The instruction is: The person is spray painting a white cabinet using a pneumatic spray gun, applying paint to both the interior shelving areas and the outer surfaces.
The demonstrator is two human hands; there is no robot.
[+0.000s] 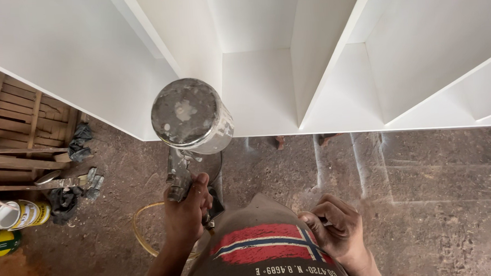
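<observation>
Spray gun (pixel 186 151) in left hand (pixel 187 212), beside white cabinet (pixel 260 93) edge.

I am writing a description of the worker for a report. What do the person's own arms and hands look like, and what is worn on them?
Both arms are bare, with no sleeves visible, no gloves, no watch. The left hand and right hand look dusty.

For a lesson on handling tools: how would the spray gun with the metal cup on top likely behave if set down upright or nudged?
The spray gun probably tips easily, since its wide metal cup sits above a narrow body. The left hand grips it low, suggesting top-heaviness. The yellow hose may tug it.
</observation>
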